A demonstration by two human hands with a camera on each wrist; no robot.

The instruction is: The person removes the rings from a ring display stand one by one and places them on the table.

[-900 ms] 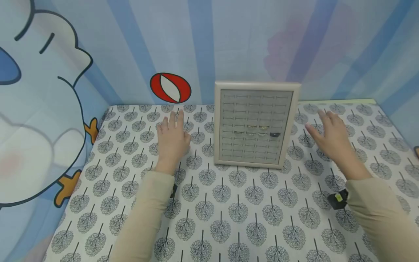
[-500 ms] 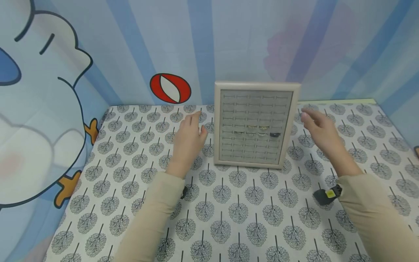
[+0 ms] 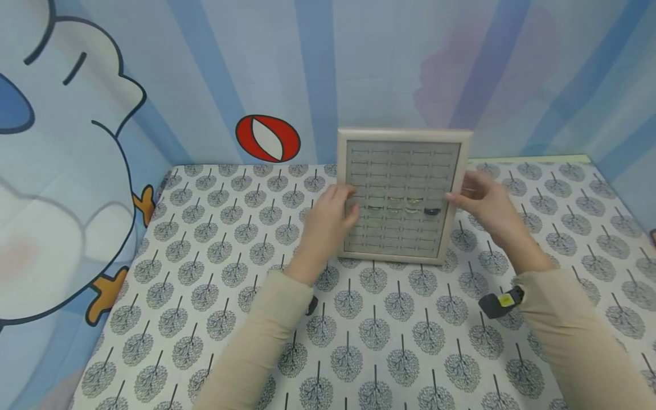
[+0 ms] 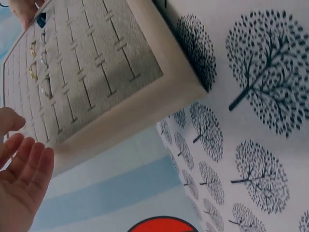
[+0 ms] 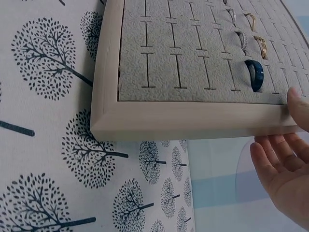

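A ring display board [image 3: 394, 236] in a pale wooden frame stands leaning back on the table, its grey slotted pad facing me. Several rings sit in the slots: gold ones [image 5: 260, 47], silver ones [image 5: 242, 42] and a dark blue band [image 5: 256, 76]. My right hand [image 3: 494, 208] holds the board's right side, thumb on the front of the frame and fingers curled behind the edge. At the left side, my left hand [image 3: 325, 228] overlaps the frame, its fingers loosely bent and thumb apart from them, fingertips [image 4: 46, 157] right by the frame's edge.
A white cloth [image 3: 230, 319] with a tree print covers the table. Behind the board hangs a blue striped backdrop [image 3: 205, 74] with cartoon figures, close to the table's back edge. A small dark device [image 3: 497, 304] is worn at the right wrist.
Both hands have moved inward from either side of the board. The right hand has taken hold of its right edge; the left has come to its left edge. The board stays in place.
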